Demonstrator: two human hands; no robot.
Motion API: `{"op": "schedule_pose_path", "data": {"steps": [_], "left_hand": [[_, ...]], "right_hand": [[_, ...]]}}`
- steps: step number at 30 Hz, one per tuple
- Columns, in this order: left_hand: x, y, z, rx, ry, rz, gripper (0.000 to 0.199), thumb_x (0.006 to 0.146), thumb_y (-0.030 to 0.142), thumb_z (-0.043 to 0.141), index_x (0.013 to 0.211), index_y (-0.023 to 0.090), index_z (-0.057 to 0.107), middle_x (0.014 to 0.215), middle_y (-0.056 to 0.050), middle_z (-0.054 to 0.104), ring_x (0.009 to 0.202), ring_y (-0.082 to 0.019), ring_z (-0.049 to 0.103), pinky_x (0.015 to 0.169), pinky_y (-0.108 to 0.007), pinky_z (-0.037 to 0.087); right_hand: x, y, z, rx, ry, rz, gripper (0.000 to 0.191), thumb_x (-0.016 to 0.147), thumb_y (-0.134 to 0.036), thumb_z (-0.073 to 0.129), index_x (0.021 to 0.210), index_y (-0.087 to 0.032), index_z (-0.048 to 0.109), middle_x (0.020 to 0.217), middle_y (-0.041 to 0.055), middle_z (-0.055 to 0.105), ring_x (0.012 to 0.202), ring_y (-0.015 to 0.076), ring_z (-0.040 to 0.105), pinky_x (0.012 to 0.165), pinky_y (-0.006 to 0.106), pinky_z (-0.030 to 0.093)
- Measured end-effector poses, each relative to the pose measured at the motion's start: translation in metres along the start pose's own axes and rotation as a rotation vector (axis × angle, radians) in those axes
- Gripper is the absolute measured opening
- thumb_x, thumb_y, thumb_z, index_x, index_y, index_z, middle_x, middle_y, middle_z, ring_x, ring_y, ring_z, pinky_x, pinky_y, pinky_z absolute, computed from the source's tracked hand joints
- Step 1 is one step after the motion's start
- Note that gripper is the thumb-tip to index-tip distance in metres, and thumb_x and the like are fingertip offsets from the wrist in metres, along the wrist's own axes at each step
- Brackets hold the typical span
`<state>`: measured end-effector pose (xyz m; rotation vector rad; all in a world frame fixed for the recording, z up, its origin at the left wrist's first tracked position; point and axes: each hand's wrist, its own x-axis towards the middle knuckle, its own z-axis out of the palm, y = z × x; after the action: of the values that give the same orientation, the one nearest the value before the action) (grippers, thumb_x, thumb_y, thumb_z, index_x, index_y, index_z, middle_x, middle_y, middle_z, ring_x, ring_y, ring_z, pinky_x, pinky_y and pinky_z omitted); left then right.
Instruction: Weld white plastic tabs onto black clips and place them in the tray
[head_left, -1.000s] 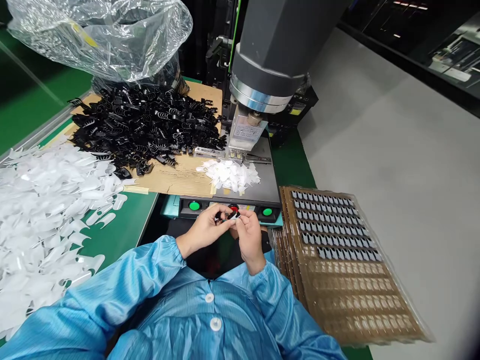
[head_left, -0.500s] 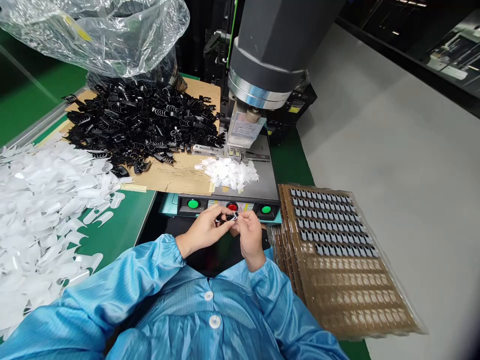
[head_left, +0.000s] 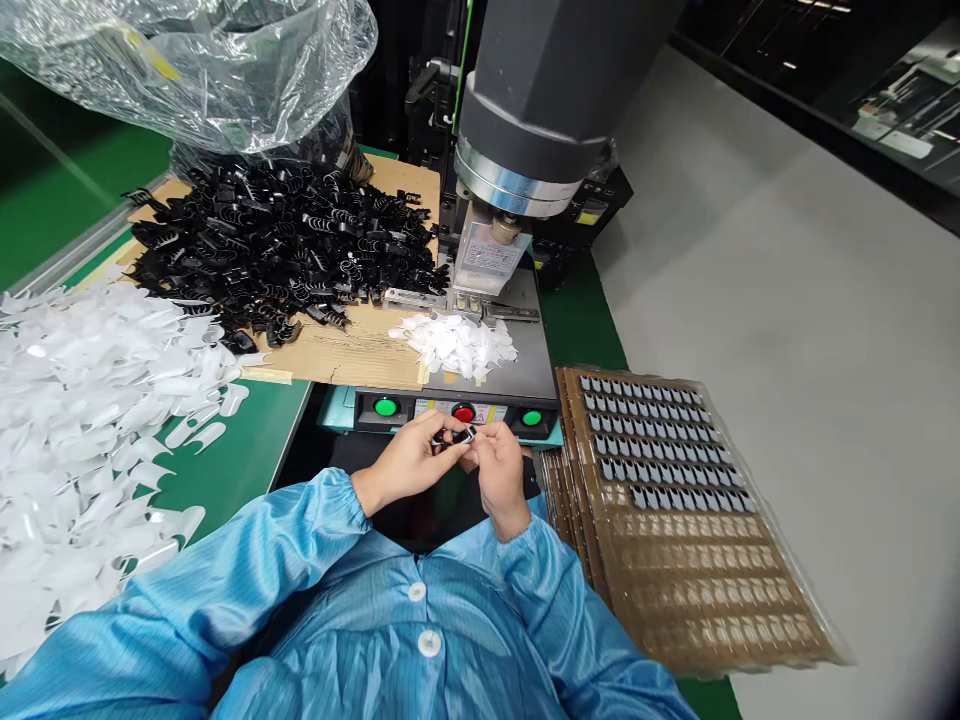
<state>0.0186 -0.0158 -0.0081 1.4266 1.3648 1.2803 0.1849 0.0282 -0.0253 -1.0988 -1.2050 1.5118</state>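
My left hand (head_left: 412, 462) is closed on a small black part (head_left: 463, 435) with a light-coloured piece on it, in front of the machine's buttons. My right hand (head_left: 502, 475) is closed, its fingertips pinched at the right end of that same part. Whether a separate piece lies between the right fingertips is too small to tell. A small pile of white pieces (head_left: 456, 345) sits on the machine base just beyond my hands. Farther back, a large heap of black parts (head_left: 285, 240) covers a cardboard sheet (head_left: 337, 352).
More white pieces (head_left: 82, 430) are heaped at the left. The press head (head_left: 487, 250) hangs above its base, with green (head_left: 385, 407) and red (head_left: 463, 413) buttons along the front. Stacked brown trays (head_left: 675, 560) stand at the right, the top one partly filled. A plastic bag (head_left: 225, 80) is at the back left.
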Motion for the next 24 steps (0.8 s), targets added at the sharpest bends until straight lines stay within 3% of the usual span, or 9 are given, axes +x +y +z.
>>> {"op": "schedule_pose_path", "data": {"steps": [9,24], "left_hand": [[-0.0017,-0.0038,0.0024,-0.095,0.042,-0.074,0.025,0.088,0.039,0.084,0.105,0.023,0.076,0.087,-0.003,0.063,0.076,-0.017,0.058,0.067,-0.028,0.045],[-0.0017,-0.0028,0.0015,-0.041,0.021,-0.077,0.023,0.090,0.038,0.081,0.105,0.023,0.072,0.090,-0.003,0.065,0.076,-0.017,0.059,0.067,-0.028,0.046]], "right_hand": [[-0.0031,-0.0051,0.0050,0.072,-0.096,0.049,0.031,0.093,-0.051,0.075,0.104,-0.026,0.060,0.088,-0.0005,0.072,0.082,0.0186,0.074,0.077,0.034,0.065],[-0.0036,-0.0016,0.0046,0.078,-0.101,0.060,0.029,0.093,-0.048,0.074,0.105,-0.026,0.058,0.085,-0.0020,0.070,0.077,0.0164,0.071,0.072,0.030,0.062]]}}
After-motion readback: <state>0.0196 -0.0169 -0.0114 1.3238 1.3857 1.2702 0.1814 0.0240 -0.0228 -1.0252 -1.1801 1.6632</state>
